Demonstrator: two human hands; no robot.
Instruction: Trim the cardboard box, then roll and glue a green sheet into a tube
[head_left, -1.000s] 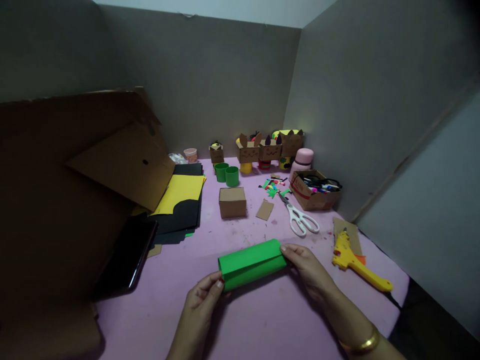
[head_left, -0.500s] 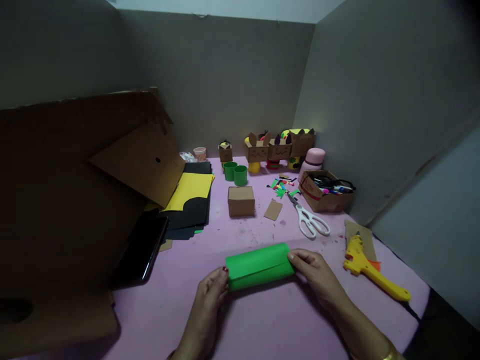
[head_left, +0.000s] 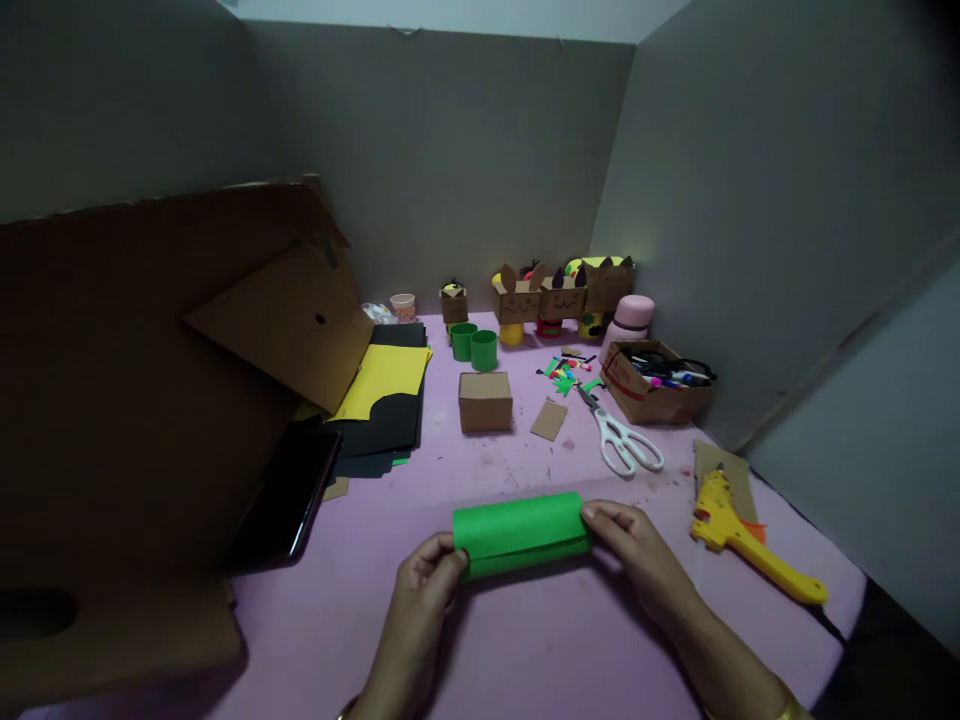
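Between my hands lies a sheet of green paper (head_left: 519,532) rolled into a tube, its overlapping edge running lengthwise along the near side. My left hand (head_left: 424,590) pinches the tube's left end, thumb on the seam edge. At the right end, my right hand (head_left: 637,550) grips it between thumb and fingers; some fingertips are hidden behind the paper. Beyond the tube stands a small brown cardboard box (head_left: 485,403), with a flat cardboard piece (head_left: 549,419) beside it. White-handled scissors (head_left: 624,445) lie further right.
A yellow glue gun (head_left: 750,545) rests at the right. Behind stand green paper rings (head_left: 484,350), cardboard animal figures (head_left: 562,298), a pink bottle (head_left: 630,318) and a pen box (head_left: 656,395). Yellow paper (head_left: 386,378), a dark phone (head_left: 285,500) and large cardboard (head_left: 135,400) fill the left.
My left thumb has moved onto the seam edge of the green tube. The tube has turned slightly, its seam now lower on the near side, and both hands still hold it.
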